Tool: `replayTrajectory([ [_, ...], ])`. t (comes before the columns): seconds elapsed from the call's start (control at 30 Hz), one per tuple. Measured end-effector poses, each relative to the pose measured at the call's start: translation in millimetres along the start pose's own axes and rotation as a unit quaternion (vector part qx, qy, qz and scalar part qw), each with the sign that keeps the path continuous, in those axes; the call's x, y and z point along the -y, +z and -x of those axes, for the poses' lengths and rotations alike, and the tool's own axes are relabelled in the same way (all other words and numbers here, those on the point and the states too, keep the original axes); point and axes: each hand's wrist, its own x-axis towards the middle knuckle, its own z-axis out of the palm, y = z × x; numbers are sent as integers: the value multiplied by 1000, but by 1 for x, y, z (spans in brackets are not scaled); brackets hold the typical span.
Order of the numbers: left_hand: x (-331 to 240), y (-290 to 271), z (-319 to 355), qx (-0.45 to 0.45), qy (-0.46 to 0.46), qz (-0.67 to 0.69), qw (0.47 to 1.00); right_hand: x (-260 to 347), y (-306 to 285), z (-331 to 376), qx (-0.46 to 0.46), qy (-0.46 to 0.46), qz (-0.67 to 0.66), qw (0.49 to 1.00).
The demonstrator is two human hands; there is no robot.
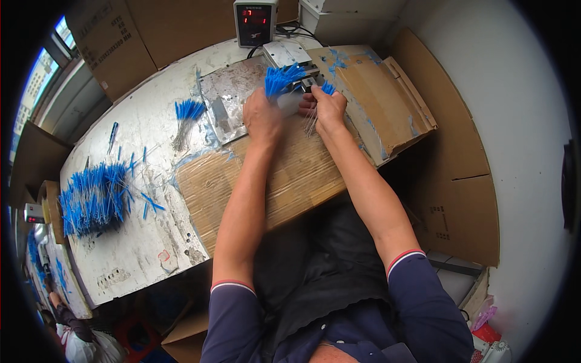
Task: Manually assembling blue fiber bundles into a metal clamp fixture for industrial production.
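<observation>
My left hand [262, 119] is closed round a bundle of thin pieces with blue ends [283, 78], which fan out above the fist. Close by on the right, my right hand [330, 110] grips a smaller bunch of blue-tipped wires [310, 123], the pale wire ends hanging below the fingers. Both hands are over the worktop beside a small metal machine [307, 83], and part of it is hidden by the bundle. Motion blurs the edge of the left hand. A separate small bundle of blue-tipped wires [189, 111] lies left of the metal plate [227, 100].
A large heap of blue-tipped wires [94, 196] lies on the white worktop [145, 260], with several strewn beside it. Behind the machine stands a box with a red lit display [255, 24]. Flattened cardboard [290, 175] covers the near edge; a cardboard box [381, 97] sits right.
</observation>
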Motion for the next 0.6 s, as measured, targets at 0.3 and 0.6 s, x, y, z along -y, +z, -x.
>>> replayTrajectory([
  [0.3,0,-1,0,8,5,11,1000,7,-2,9,53,-231,29,971],
  [0.6,-2,1,1,3,13,17,1000,-14,-34,3,88,-51,-19,995],
])
